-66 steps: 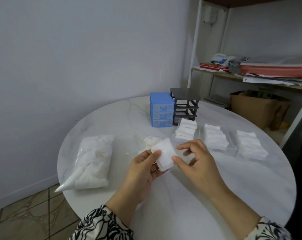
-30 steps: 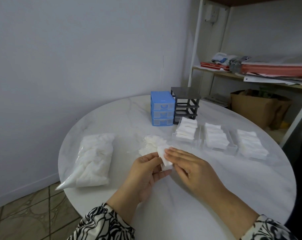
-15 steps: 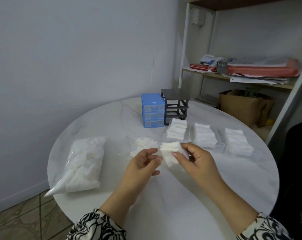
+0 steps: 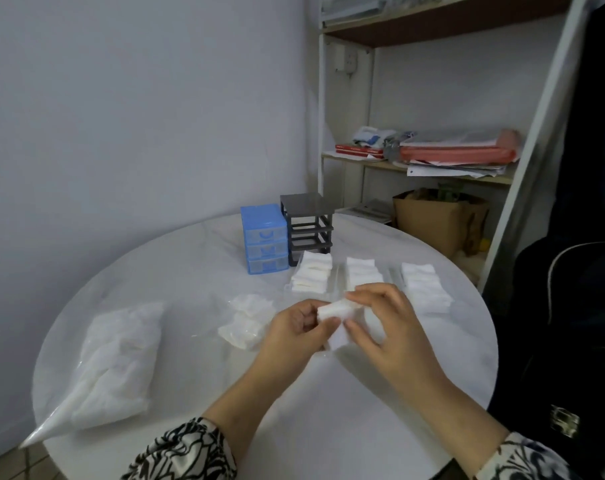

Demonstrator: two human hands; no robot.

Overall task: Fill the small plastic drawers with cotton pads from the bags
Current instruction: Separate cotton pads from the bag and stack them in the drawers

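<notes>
Above the round white table point(image 4: 329, 427), my left hand point(image 4: 294, 327) and my right hand point(image 4: 387, 327) together pinch a small stack of white cotton pads point(image 4: 337, 320). Three clear drawers filled with pads lie side by side beyond my hands: the left one point(image 4: 311, 271), the middle one point(image 4: 361, 270) and the right one point(image 4: 424, 282). A blue drawer unit point(image 4: 264, 242) with its drawers in and an empty black frame point(image 4: 308, 230) stand behind them. A loose pile of pads point(image 4: 247, 320) lies left of my hands. A full bag of pads point(image 4: 110, 365) lies at the table's left.
A shelf unit point(image 4: 432, 157) with papers and a cardboard box point(image 4: 436, 216) stands behind the table at the right. A dark bag point(image 4: 571, 323) hangs close to the table's right edge. A plain wall runs along the left.
The camera has tilted up and shifted. My left hand has come back onto the pads, so both hands pinch the stack, held slightly nearer the middle drawer.
</notes>
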